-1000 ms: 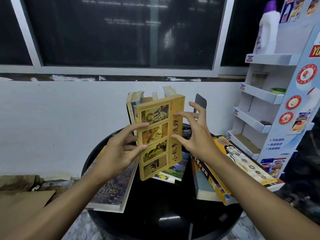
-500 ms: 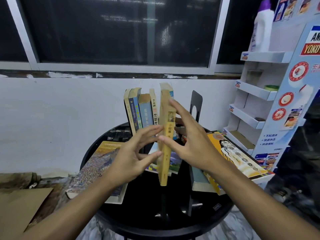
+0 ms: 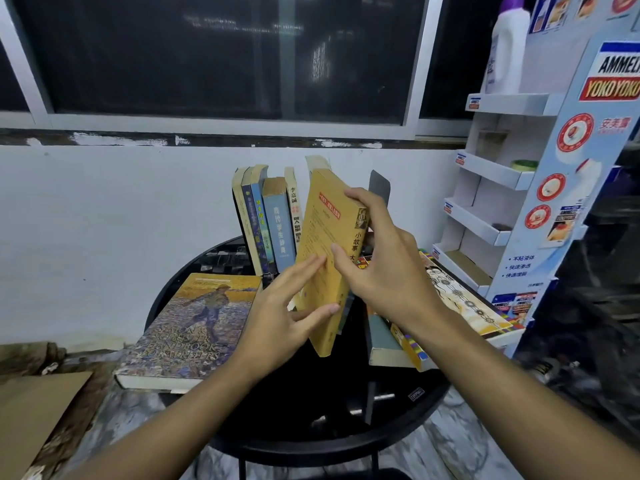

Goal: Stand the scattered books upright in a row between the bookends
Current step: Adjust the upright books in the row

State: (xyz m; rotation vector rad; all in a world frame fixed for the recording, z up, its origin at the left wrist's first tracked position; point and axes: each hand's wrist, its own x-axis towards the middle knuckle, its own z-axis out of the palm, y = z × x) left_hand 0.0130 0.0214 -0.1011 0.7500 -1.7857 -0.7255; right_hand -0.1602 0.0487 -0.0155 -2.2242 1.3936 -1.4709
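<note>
A yellow paperback is held tilted above the round black table, its back cover facing me. My right hand grips its spine side, fingers over the top and thumb on the cover. My left hand holds its lower edge between thumb and fingers. Behind it several books stand upright in a row, leaning slightly. A dark bookend rises at the row's right end. A large painted-cover handbook lies flat at the left. More books lie stacked flat at the right.
A white cardboard display rack stands close on the right with a white bottle on top. A white wall and dark window are behind the table. Brown cardboard lies on the floor at lower left.
The yellow book has been turned from front cover, through edge-on, to its back cover facing me. It has risen and moved toward the standing row. My right hand shifted higher on the spine.
</note>
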